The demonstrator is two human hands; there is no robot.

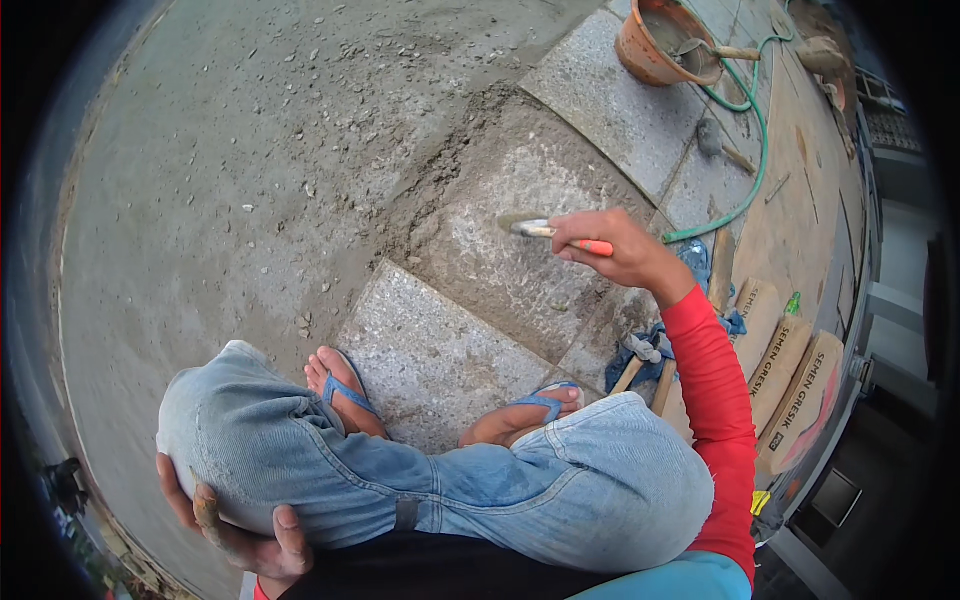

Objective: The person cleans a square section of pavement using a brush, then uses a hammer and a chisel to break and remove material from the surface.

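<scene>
My right hand (612, 243) is closed round the handle of a small trowel (521, 222), whose orange handle end pokes out of my grip. Its blade is over a patch of rough grey mortar (500, 235) between stone-textured paving slabs. My left hand (245, 535) rests against my left knee with its fingers apart; one finger looks caked with mud. Under my sandalled feet lies a speckled grey slab (430, 340), and another slab (610, 110) borders the patch on its far right side.
An orange bucket (648, 55) with a tool in it stands far right, beside a green hose (757, 170). A mallet (711, 138) lies nearby. Several stacked paper cement bags (800, 400), blue cloth (625, 362) and wooden handles (722, 270) are at right. Pebbly grey mortar (290, 130) spreads left.
</scene>
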